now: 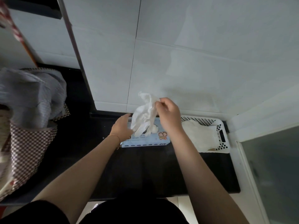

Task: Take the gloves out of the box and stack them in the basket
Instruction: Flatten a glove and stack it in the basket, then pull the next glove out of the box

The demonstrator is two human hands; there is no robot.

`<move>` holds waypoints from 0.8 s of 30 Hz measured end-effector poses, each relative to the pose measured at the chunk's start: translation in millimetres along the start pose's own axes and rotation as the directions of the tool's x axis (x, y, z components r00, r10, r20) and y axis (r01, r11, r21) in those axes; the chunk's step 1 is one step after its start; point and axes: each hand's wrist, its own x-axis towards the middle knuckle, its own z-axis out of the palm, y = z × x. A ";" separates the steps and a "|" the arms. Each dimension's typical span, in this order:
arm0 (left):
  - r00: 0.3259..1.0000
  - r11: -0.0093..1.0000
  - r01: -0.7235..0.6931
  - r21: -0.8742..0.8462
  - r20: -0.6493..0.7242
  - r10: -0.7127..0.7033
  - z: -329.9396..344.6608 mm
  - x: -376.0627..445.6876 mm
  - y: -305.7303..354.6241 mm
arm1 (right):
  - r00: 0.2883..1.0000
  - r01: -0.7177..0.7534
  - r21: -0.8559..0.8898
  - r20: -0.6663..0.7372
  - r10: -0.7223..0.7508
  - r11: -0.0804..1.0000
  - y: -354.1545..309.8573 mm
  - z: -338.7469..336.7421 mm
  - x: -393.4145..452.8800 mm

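Observation:
A light blue glove box lies flat on the black counter, against the wall. My right hand pinches a crumpled white glove and holds it above the box, its fingers dangling down over the box's opening. More white glove material shows in the opening. My left hand rests on the box's left end, fingers laid over its top. To the right of the box stands a white perforated basket holding a flat pile of white gloves.
A checkered bag stuffed with grey cloth stands at the left on the counter. The black counter ends at a white tiled wall behind and a glass panel at the right.

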 end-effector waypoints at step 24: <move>0.926 0.811 -0.257 -0.525 0.106 0.362 -75.9 -56.7 76.9 | 0.992 0.051 -0.072 0.118 -0.042 0.996 -2.9 -16.4 -23.3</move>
